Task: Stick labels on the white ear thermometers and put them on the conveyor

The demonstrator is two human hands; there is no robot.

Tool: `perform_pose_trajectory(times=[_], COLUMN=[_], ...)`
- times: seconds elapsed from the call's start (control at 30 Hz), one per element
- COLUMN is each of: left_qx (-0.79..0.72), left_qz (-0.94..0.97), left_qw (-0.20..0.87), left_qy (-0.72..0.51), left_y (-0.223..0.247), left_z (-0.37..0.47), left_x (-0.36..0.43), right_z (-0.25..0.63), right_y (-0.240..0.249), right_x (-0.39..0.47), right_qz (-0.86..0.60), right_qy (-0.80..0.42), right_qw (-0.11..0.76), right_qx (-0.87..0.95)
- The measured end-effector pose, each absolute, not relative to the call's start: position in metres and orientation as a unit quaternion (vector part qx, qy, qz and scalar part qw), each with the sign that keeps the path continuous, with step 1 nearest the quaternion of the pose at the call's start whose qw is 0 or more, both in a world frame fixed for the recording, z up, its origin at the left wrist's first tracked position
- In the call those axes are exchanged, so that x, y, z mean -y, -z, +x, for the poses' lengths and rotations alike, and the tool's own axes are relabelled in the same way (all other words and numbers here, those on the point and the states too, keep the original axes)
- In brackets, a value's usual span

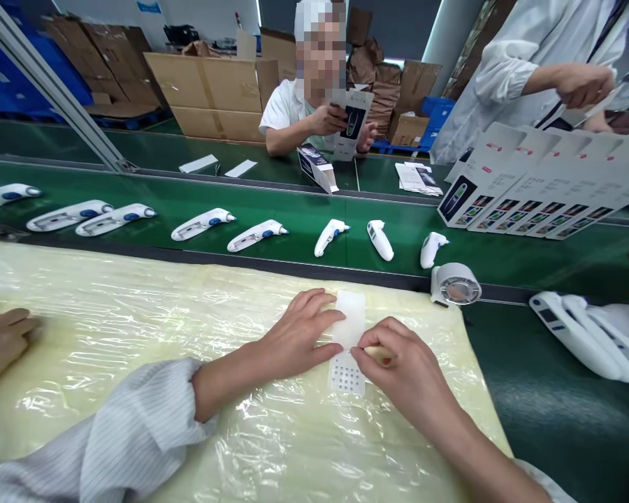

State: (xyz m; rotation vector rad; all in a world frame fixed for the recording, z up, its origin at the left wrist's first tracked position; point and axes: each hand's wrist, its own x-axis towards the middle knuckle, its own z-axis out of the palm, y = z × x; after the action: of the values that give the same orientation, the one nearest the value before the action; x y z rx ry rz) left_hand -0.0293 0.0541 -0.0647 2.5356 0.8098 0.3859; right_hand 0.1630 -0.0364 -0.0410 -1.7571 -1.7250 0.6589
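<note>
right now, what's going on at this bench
The person's left hand steadies a white rectangular sheet with rows of small dots on a yellowish, plastic-covered surface. The right hand has its thumb and index fingertips together over the sheet; anything between them is too small to tell. Beyond, white handheld devices, most with blue tips, lie along a green belt. Across it, a co-worker in a white top holds a black-and-white printed box.
</note>
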Motion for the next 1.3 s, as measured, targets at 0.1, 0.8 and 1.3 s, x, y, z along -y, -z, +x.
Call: perform_pose_trajectory(times=[0.1, 0.8, 1.3], left_qx=[-0.305, -0.505, -0.368], left_qz=[0.906, 0.800, 0.667], left_qw=[0.236, 0.215, 0.600], left_qy=[-0.176, -0.244, -0.245], left_y=[0.060, 0.016, -0.002], left_z=[-0.032, -0.017, 0.014], left_x=[-0.063, -0.173, -0.064], right_z=[0.168, 0.178, 0.173], right_y=[0.038, -0.011, -0.013], right_x=[0.033, -0.014, -0.007], right_qz=[-0.653, -0.627, -0.618], right_qy=[-0.245, -0.134, -0.037], right_qw=[0.323, 0.486, 0.444], right_qx=[0.640, 0.593, 0.647])
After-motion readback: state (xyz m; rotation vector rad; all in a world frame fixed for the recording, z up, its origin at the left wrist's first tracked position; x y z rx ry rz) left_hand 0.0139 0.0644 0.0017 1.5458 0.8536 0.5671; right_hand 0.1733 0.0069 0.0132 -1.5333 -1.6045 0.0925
